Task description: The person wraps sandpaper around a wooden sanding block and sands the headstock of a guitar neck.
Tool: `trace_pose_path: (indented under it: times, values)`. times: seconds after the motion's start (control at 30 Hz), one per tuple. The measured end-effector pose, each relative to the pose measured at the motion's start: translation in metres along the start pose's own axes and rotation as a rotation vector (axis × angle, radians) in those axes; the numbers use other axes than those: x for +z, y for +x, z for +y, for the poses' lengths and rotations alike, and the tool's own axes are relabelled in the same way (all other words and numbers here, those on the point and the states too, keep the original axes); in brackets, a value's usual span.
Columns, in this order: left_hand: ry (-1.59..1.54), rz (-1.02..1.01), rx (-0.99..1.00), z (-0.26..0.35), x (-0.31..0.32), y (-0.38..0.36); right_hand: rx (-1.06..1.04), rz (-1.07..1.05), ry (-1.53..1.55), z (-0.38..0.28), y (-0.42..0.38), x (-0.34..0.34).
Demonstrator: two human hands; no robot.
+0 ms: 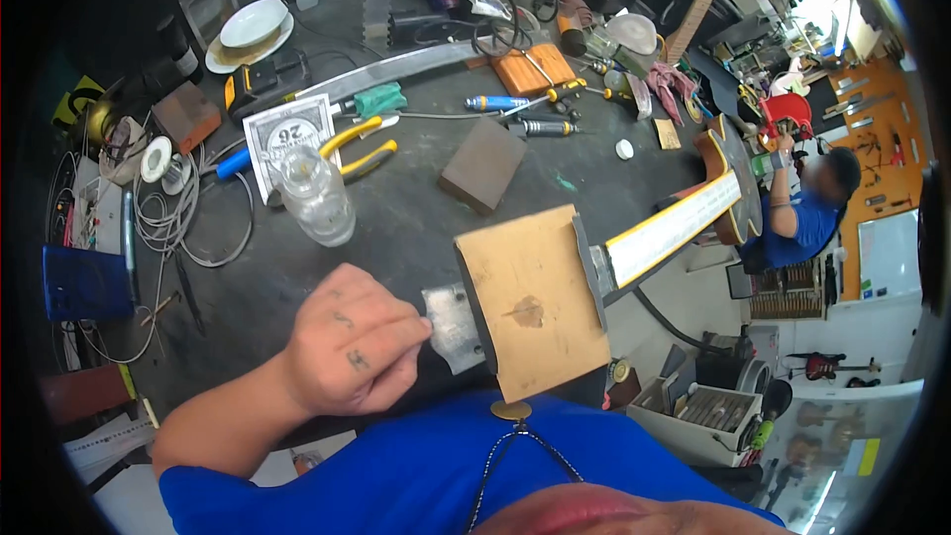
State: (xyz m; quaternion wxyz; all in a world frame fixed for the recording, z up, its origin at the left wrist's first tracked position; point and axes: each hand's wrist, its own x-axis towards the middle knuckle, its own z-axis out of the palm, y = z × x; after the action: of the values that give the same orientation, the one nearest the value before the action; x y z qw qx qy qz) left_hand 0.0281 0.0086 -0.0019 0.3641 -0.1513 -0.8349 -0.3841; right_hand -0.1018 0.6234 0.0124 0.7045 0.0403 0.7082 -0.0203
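My left hand (359,339) is closed, its curled fingers and thumb meeting at the left edge of a scuffed silvery metal plate (452,328). Small dark holes show along the plate, and its right side passes behind a tan rectangular panel (535,302). That panel has dark side edges and a brown stain near its middle. Up and right of it lies a long pale strip with yellow edges (674,228). A brown block (482,164) rests above the panel on the dark bench. My right hand does not show.
A glass jar (315,200), yellow-handled pliers (369,144) and a printed note (287,139) lie beyond my left hand. Coiled cable (188,223) is at the left. Screwdrivers (510,103) lie farther back. Another person (807,213) in blue stands at the right.
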Motion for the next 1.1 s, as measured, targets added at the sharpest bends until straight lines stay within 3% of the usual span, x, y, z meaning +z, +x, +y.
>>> trace_pose_path:
  times: [0.53, 0.63, 0.73, 0.83, 0.87, 1.03, 1.1]
  values:
    - [-0.021, -0.049, 0.028, -0.012, -0.006, -0.010, -0.008, -0.107, -0.051, -0.097, -0.043, -0.068]
    - [-0.032, -0.027, 0.012, -0.013, -0.006, -0.009, -0.223, -0.171, -0.175, -0.092, 0.013, -0.103]
    - [-0.002, 0.013, 0.000, -0.012, -0.007, -0.008, -0.193, -0.272, -0.363, -0.203, -0.007, -0.104]
    - [-0.006, 0.008, -0.002, -0.008, -0.005, -0.009, -0.411, -0.286, -0.774, -0.268, 0.011, -0.106]
    - [-0.004, 0.008, 0.001, -0.009, -0.004, -0.009, -0.437, -0.275, -0.761, -0.283, 0.014, -0.098]
    - [0.021, 0.002, 0.015, -0.009, -0.001, -0.009, -0.540, -0.156, -0.731, -0.297, 0.009, -0.058]
    - [0.037, -0.002, 0.029, -0.011, 0.000, -0.012, -0.596, -0.137, -0.914, -0.280, 0.032, -0.047]
